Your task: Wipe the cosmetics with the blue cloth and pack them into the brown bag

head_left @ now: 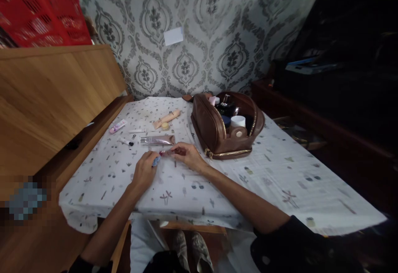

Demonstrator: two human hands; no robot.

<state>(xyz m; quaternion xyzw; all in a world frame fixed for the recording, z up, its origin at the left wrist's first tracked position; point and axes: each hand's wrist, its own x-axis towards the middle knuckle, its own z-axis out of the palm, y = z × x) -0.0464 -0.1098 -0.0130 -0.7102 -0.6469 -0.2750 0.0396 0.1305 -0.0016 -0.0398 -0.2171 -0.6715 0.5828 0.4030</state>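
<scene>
My left hand (145,167) is closed at the middle of the cloth-covered table, with a small light-blue piece (156,161) at its fingertips. Just to the right, my right hand (188,156) pinches a small clear tube with a dark pink end (167,153), which points toward the blue piece. Whether the two pieces touch is too small to tell. Behind my hands lies a silvery-pink squeeze tube (158,140). An open brown toiletry bag (207,128) stands to the right, holding a white-lidded jar (238,121), a dark bottle (226,106) and other cosmetics.
A peach tube (167,119), a small yellowish jar (165,126), a purple-and-white tube (118,126), a slim white stick (137,131) and a black-tipped white item (126,141) lie on the table's left. Wooden furniture (62,99) with a red basket (46,16) borders the left side.
</scene>
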